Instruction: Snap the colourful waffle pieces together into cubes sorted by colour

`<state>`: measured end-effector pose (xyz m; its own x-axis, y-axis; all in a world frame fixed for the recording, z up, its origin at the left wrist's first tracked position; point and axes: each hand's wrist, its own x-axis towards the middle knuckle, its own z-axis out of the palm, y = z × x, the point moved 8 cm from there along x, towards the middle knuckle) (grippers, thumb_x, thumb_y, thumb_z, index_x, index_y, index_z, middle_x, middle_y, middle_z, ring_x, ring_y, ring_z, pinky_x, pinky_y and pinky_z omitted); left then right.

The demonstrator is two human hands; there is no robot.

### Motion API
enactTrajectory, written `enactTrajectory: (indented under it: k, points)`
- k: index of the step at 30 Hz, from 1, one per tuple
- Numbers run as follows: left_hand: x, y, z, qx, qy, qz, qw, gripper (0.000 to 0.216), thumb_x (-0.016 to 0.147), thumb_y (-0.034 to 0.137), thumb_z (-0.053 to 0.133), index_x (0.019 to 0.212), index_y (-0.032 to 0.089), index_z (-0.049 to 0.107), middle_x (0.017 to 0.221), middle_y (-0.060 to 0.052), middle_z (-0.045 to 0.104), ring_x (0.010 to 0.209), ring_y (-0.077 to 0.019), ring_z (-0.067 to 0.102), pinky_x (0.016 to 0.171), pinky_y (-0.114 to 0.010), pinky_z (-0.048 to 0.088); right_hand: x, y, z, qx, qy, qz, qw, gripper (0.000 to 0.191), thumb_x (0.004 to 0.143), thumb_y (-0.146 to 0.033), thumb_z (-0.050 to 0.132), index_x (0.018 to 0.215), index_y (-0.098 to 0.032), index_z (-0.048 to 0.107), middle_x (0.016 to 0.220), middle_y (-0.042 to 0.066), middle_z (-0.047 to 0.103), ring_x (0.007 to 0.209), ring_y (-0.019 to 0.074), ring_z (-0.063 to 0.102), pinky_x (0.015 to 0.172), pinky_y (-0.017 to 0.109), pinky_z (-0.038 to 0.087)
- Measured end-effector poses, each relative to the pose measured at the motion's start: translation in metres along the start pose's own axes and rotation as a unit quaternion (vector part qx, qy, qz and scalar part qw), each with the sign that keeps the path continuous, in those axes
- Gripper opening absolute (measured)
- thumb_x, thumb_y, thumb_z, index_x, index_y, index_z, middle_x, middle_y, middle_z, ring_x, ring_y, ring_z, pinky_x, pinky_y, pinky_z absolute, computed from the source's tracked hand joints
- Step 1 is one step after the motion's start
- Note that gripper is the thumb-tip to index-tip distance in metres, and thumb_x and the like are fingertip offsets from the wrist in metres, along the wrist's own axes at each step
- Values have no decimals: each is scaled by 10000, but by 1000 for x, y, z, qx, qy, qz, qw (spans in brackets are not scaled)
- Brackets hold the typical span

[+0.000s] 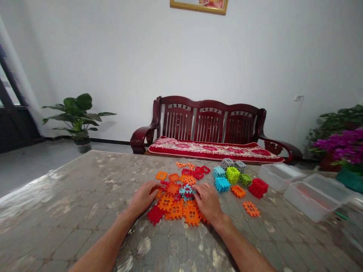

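A heap of flat orange and red interlocking plastic tiles lies on the table in front of me. My left hand rests on the heap's left edge, fingers curled onto an orange tile. My right hand lies on the heap's right side, its fingertips pinching a small blue tile piece. Behind the heap stand built cubes: two blue cubes, a lime-green cube, a grey pair and a red block. Loose orange tiles lie to the right.
The table has a glossy patterned cover. Clear plastic bins stand at the right. Behind the table is a dark wooden bench with a red cushion, a potted plant at left, purple flowers at right.
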<state>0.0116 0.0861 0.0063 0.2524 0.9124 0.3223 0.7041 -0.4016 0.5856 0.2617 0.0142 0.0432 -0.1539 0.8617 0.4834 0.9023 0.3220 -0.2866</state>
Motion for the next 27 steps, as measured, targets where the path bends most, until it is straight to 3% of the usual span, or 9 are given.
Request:
enactTrajectory:
  k: [3, 7, 12, 19, 27]
  points:
    - [0, -2, -1, -3, 5, -4, 1000, 280, 810, 219, 493, 949, 237, 735, 1034, -36, 752, 1008, -199, 666, 969, -330, 489, 6, 25, -22, 2, 55, 51, 997, 282, 878, -148, 560, 1102, -255, 693, 1025, 24, 732, 1007, 205, 610, 917, 326, 433]
    - [1, -4, -1, -7, 8, -7, 1000, 286, 817, 244, 476, 941, 230, 733, 1009, -37, 755, 980, -201, 672, 946, -332, 501, 17, 80, -62, -71, 111, 159, 978, 278, 873, -213, 572, 1117, -248, 701, 986, 23, 750, 946, 216, 628, 846, 326, 437]
    - [2, -4, -2, -1, 10, -8, 1000, 287, 811, 240, 470, 931, 236, 731, 1002, -27, 758, 969, -196, 675, 932, -321, 504, 34, 124, -88, -211, 78, 213, 951, 317, 849, -231, 584, 1145, -245, 697, 958, 51, 759, 934, 244, 624, 793, 347, 407]
    - [2, -7, -2, -9, 14, -19, 1000, 278, 803, 232, 487, 925, 243, 737, 1009, -26, 760, 969, -198, 675, 933, -322, 505, 46, 130, -76, -250, 37, 202, 946, 364, 838, -210, 560, 1180, -193, 682, 1022, 134, 738, 1012, 304, 586, 848, 410, 381]
    - [2, -6, -3, -5, 18, -17, 1000, 273, 804, 236, 490, 921, 240, 736, 1003, -28, 762, 968, -198, 677, 943, -321, 505, 49, 125, -75, -277, 21, 184, 943, 344, 858, -262, 566, 1171, -194, 691, 1041, 129, 744, 1009, 317, 586, 835, 413, 388]
